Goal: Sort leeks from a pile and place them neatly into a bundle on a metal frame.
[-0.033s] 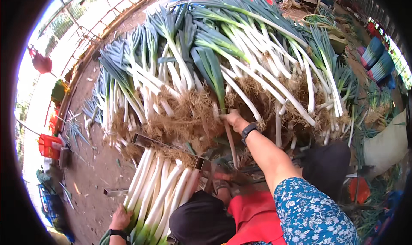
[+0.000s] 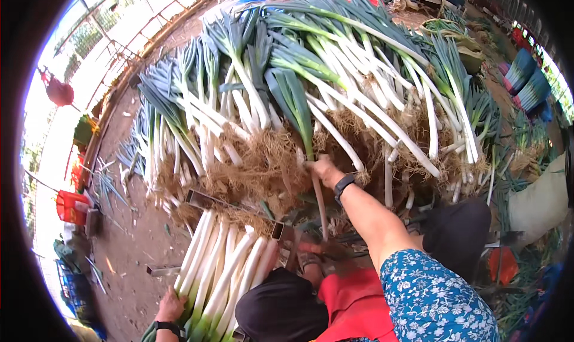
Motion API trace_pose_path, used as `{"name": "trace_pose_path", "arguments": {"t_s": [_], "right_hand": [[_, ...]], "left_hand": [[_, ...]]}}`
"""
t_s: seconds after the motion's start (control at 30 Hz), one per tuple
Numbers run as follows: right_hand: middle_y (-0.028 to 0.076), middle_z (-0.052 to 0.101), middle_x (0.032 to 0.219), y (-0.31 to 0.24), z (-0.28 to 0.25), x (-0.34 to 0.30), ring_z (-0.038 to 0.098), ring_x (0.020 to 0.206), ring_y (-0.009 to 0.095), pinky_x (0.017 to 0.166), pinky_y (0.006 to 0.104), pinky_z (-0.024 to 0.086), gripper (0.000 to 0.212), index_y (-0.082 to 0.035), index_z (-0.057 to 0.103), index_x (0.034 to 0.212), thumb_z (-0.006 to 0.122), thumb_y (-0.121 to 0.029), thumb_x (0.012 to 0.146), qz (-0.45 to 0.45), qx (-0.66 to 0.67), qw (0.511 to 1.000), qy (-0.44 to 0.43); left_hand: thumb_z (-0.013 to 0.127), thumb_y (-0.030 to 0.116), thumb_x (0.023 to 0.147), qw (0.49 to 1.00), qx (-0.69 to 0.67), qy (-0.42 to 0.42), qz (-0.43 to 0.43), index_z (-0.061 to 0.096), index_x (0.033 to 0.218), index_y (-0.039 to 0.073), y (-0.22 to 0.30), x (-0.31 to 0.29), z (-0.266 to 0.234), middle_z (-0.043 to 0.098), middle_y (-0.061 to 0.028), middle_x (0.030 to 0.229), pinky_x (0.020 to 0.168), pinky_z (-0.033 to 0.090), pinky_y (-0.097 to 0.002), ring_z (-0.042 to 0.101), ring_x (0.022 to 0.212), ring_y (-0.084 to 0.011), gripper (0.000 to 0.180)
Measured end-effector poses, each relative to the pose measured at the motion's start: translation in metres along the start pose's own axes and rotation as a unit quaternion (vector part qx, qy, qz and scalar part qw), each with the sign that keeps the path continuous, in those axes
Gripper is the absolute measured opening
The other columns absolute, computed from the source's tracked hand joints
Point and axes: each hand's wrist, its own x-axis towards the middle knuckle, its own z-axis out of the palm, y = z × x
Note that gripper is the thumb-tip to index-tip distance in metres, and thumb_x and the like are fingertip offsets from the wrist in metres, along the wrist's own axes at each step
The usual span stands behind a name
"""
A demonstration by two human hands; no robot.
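1. The right hand (image 2: 326,171) reaches out to the foot of a big heap of leeks (image 2: 335,96). Its fingers are curled shut around the white stem of a single leek (image 2: 308,144), whose green leaves rise from the hand while the stem's lower end hangs below it.

2. The left hand (image 2: 170,309) sits low at the bottom edge of the view, resting against the green end of a bundle of trimmed leeks (image 2: 221,276). Its fingers lie bent on the bundle — whether they actually grip it cannot be told.

3. That bundle lies in a metal frame (image 2: 203,199) on the ground, white stems side by side, just in front of the heap's tangled brown roots (image 2: 257,168).

4. A dark wristband (image 2: 344,183) is on the right wrist, and a blue flowered sleeve (image 2: 430,294) covers the upper arm.

5. The surface is bare brown earth (image 2: 131,234), strewn with leaf scraps.

6. Further out — a red crate (image 2: 69,205) stands at the left edge beside a bright, open fence side, and stacked blue crates (image 2: 526,81) stand at the upper right.
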Motion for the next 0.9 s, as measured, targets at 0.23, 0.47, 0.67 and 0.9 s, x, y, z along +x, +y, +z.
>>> {"name": "trace_pose_path", "arguments": {"t_s": [0.23,0.47,0.67,0.9], "right_hand": [[0.021,0.057,0.066,0.029,-0.016,-0.143,0.063,0.065,0.034,0.056,0.0435,0.047,0.023,-0.001,0.050,0.087,0.060,-0.021,0.091,-0.206,-0.072,0.976,-0.022],[0.020,0.061,0.083,-0.056,-0.094,-0.230,0.062,0.072,0.030,0.066,0.0400,0.050,0.029,0.004,0.055,0.116,0.059,-0.015,0.094,-0.333,-0.046,0.941,-0.046],[0.006,0.060,0.073,-0.177,-0.311,-0.104,0.058,0.057,0.014,0.046,0.0288,0.049,0.014,-0.003,0.056,0.096,0.057,-0.018,0.095,-0.397,-0.178,0.873,0.220],[0.029,0.053,0.124,-0.212,-0.290,-0.058,0.053,0.117,0.038,0.099,0.0423,0.044,0.053,0.004,0.049,0.127,0.062,-0.029,0.088,-0.400,-0.518,0.738,0.165]], "left_hand": [[0.064,0.033,0.086,0.986,0.063,0.156,-0.015,0.051,0.124,-0.005,0.017,0.001,0.015,0.061,-0.0296,0.115,0.092,0.047,-0.0503,0.058,0.109,-0.0443,0.055],[0.062,0.030,0.088,0.958,-0.013,0.223,0.182,0.062,0.115,-0.002,0.144,-0.031,-0.070,0.066,-0.0259,0.108,0.087,0.049,-0.0477,0.062,0.102,-0.0422,0.042],[0.067,0.014,0.089,0.824,-0.173,-0.043,0.537,0.055,0.127,0.000,0.394,-0.119,-0.076,0.061,-0.0193,0.122,0.097,0.046,-0.0377,0.060,0.113,-0.0314,0.042],[0.058,0.030,0.092,0.765,-0.059,-0.097,0.634,0.053,0.121,0.003,0.489,-0.098,0.018,0.061,-0.0194,0.111,0.082,0.052,-0.0479,0.063,0.098,-0.0399,0.040]]}}
